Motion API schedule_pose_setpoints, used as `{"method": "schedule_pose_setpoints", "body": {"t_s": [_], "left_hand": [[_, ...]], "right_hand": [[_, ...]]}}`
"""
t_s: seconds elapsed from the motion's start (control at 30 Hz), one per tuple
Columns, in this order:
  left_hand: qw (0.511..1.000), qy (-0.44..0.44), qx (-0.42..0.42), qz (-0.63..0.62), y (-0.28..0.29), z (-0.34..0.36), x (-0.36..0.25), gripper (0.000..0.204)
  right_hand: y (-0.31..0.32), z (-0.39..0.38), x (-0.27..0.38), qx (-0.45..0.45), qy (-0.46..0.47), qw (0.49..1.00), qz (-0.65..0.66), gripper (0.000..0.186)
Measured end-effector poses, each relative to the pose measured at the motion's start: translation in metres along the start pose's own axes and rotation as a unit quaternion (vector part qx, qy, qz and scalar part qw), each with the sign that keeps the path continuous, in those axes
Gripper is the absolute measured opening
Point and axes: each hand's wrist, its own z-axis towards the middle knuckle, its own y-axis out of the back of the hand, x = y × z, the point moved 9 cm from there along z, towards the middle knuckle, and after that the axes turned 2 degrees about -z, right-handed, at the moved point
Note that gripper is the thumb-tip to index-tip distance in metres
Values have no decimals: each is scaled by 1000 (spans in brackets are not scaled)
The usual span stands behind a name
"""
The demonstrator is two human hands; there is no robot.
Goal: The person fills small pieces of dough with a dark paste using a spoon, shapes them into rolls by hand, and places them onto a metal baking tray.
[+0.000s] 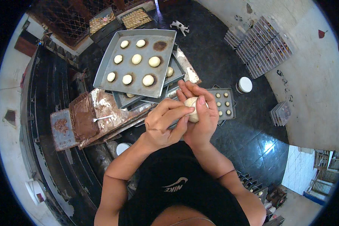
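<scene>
A pale, round ball of dough (191, 102) is between my two hands, above the near end of the worktable. My right hand (203, 115) cups it in the palm, with the thumb lying over its side. From the left, my left hand (164, 122) presses thumb and fingertips against the dough's edge. Fingers hide much of its underside. Just beyond my hands is a large grey baking tray (162, 75) carrying several spaced dough balls, such as one ball (148, 80) at its near side. That tray rests on other trays that also hold dough.
Left on the floury table (105, 101) are a brown slab of paste (84, 118), a light-coloured utensil (103, 118) and a tray with brown bits (62, 130). Another dough tray (223, 113) sits lower right. A white bucket (245, 85), stacked crates (267, 47) and a cat (180, 27) stand beyond.
</scene>
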Motion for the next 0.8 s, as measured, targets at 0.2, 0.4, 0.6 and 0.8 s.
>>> {"method": "schedule_pose_setpoints", "body": {"t_s": [0.2,0.4,0.6,0.8], "left_hand": [[997,10,19,-70,-11,5,19,30],[998,-9,60,21,-19,27,27,31],[839,311,8,-445,-52,26,111,103],[649,341,70,-676,-53,18,168,105]], "right_hand": [[-5,13,17,64,122,985,-102,23],[24,31,-32,-5,-146,988,60,26],[24,47,-49,59,-13,995,83,28],[23,79,-105,25,-94,985,140,26]]}}
